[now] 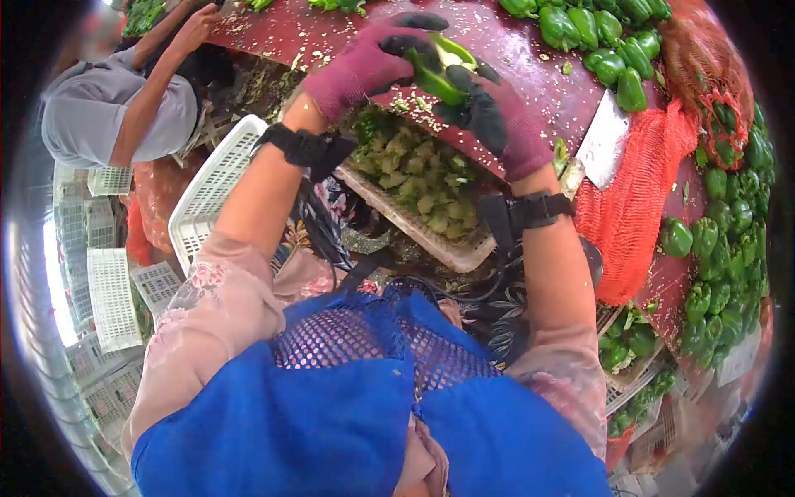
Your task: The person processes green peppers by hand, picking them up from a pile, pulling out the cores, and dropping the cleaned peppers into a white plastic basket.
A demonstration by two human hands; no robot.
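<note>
A green bell pepper point(434, 81), cut open with its pale inside showing, is held between my two gloved hands over the front edge of the red table. My left hand point(364, 65), in a pink glove with dark fingers, grips its left side. From the right, my right hand point(500, 118) in a matching glove has its fingers closed on the pepper. Below them a white crate point(414, 219) holds a heap of pepper cores and green scraps. A broad-bladed knife point(605, 139) lies on the table to the right of my right hand.
Red mesh sacking point(627, 207) lies beside the knife. Whole green peppers point(559, 28) sit at the back, with many more along the right. An empty white basket point(207, 182) stands left of the crate. Another person point(124, 108) works at the upper left. Seeds litter the table point(281, 31).
</note>
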